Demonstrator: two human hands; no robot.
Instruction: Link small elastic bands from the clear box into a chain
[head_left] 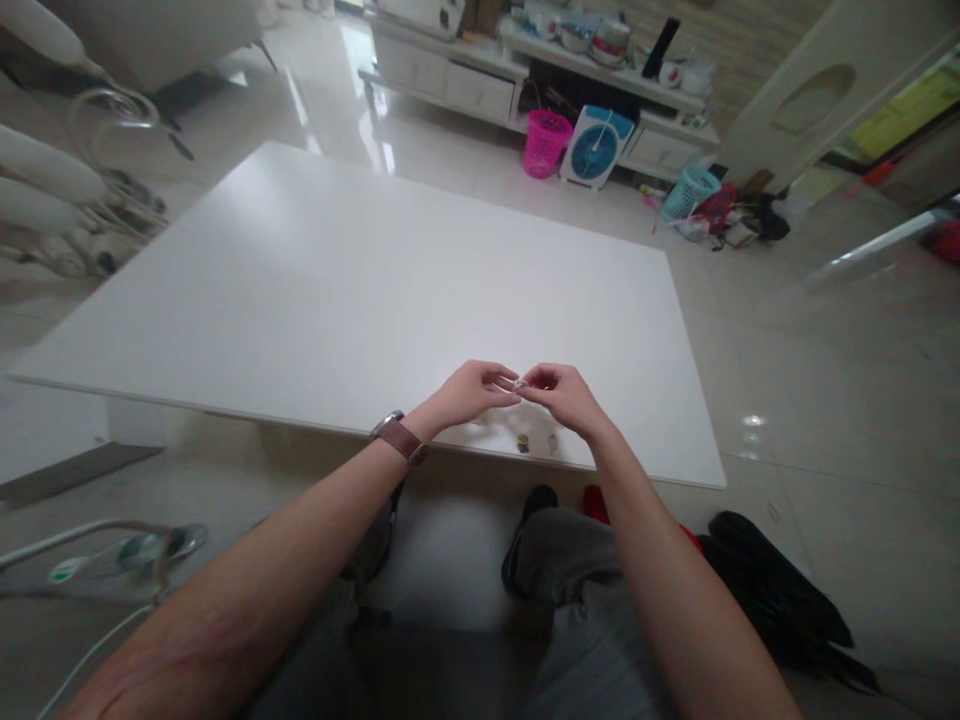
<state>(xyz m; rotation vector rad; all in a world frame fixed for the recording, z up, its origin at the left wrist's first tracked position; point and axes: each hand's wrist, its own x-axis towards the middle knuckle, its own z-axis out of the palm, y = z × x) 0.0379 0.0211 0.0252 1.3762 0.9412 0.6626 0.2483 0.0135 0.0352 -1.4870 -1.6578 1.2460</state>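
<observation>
Item (520, 384), small and pale, just right of and a little below the middle of the frame. Sits between the fingertips of left hand (476, 388) and right hand (559, 390), in the narrow space where the two meet above the table (420, 260). Both hands in a fine pinch: thumb and forefinger drawn close at the tips, each side touching the item. Neither hand nearer; left comes at it from the left of the frame, right from the right, so the line from grip to grip runs across the frame, near level. Item's own long axis: too tiny and blurred to read, nor can I say for sure what it is. Left hand stretched longer, palm side lowered; right hand more curled, knuckles raised. Below the meeting point, near the table's front edge, a yellow figure (523, 443) lies almost straight under the item in the frame, apart from the fingers. To its right, a thin loop (553, 443), just below the right hand. Watch (400, 438) with brown strap on left wrist, lower centre of the frame.
</observation>
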